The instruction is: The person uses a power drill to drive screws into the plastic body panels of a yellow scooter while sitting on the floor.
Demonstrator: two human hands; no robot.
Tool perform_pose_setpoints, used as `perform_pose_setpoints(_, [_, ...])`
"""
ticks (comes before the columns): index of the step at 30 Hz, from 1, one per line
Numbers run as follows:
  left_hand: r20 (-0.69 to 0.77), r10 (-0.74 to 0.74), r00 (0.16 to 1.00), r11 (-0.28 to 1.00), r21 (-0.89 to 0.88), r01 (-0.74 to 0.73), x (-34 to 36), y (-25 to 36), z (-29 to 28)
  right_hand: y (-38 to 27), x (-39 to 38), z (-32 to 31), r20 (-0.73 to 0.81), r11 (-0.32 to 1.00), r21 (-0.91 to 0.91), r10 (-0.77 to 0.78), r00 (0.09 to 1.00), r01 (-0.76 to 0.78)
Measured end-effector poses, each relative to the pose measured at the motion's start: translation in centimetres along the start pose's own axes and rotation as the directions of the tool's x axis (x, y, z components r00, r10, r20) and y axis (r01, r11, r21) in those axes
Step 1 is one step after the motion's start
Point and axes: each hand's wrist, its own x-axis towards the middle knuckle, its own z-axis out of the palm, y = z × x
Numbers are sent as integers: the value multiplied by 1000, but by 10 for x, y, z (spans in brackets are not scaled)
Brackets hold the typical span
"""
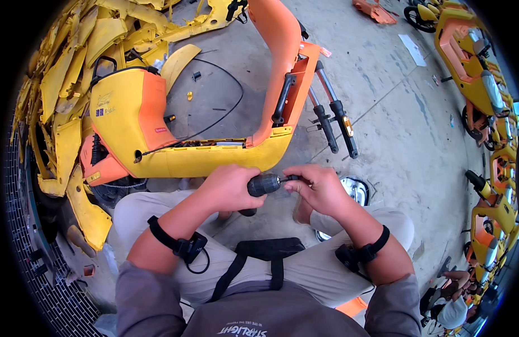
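My left hand (237, 190) grips a dark power drill (261, 185) with its chuck pointing right. My right hand (311, 190) pinches a small dark bit piece (289, 178) at the chuck's tip. Just beyond both hands lies a yellow and orange scooter body (206, 160), stripped, with a black cable and exposed slots along its deck. Two detached fork tubes (339, 126) lie to its right. A metallic object (355, 189) is partly hidden behind my right arm.
Yellow panels (68, 50) pile up at the left. Scooters (461, 50) line the right side, where another person (447, 306) works at lower right. An orange piece (374, 11) and white sheet (412, 49) lie on the concrete floor (394, 135).
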Motion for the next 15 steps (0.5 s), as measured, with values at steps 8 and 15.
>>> perform_pose_setpoints(8, [-129, 71, 989, 990, 130, -54, -4, -1, 12, 4, 5, 3, 95, 928, 290, 217, 972, -235])
perform_pose_setpoints(15, [-164, 78, 983, 953, 301, -25, 0, 0, 15, -1, 20, -3, 288, 778, 349, 442, 849, -523])
